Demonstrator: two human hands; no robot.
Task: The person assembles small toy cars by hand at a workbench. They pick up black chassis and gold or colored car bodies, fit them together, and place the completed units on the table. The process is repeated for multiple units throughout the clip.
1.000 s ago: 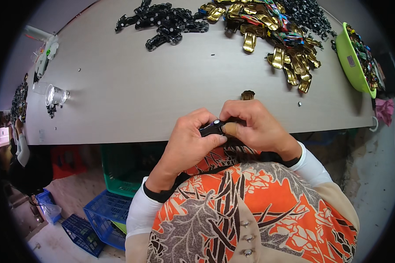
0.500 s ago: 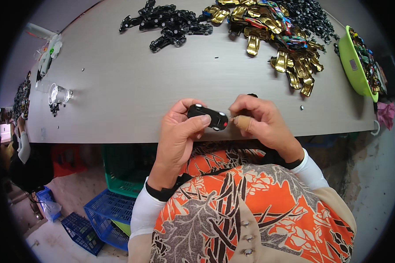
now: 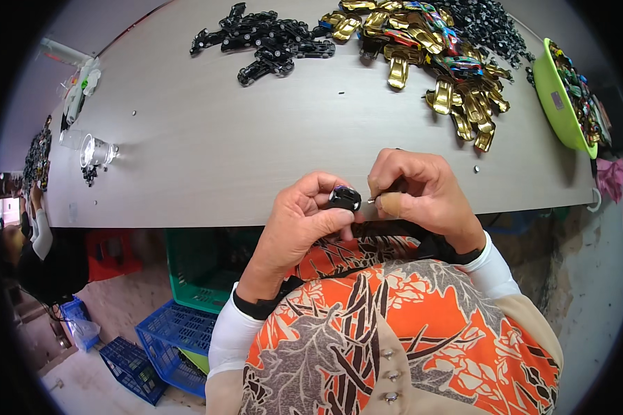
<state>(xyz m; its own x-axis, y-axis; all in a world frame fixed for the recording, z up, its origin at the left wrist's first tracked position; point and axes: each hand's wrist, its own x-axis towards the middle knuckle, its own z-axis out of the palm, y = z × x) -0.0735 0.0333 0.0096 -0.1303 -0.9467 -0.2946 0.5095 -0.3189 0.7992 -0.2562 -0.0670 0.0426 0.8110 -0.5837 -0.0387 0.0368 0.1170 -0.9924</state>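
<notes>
My left hand [image 3: 304,220] grips a small black toy car part [image 3: 344,198] at the near edge of the grey table [image 3: 256,152]. My right hand [image 3: 422,190] is right beside it, fingers pinched on a small silver pin [image 3: 372,200] whose tip points at the part. One right fingertip is wrapped in tan tape. Both hands sit over my lap, just in front of the table edge.
A pile of black chassis parts [image 3: 266,43] and a heap of gold toy car bodies [image 3: 443,62] lie at the table's far side. A green bowl [image 3: 564,104] sits at right. A clear cup [image 3: 95,150] stands at left. Blue and green crates [image 3: 180,339] are on the floor.
The black part has been turned in my left hand and held lower, near the table edge. My right hand has drawn back a little and now pinches a small pin.
</notes>
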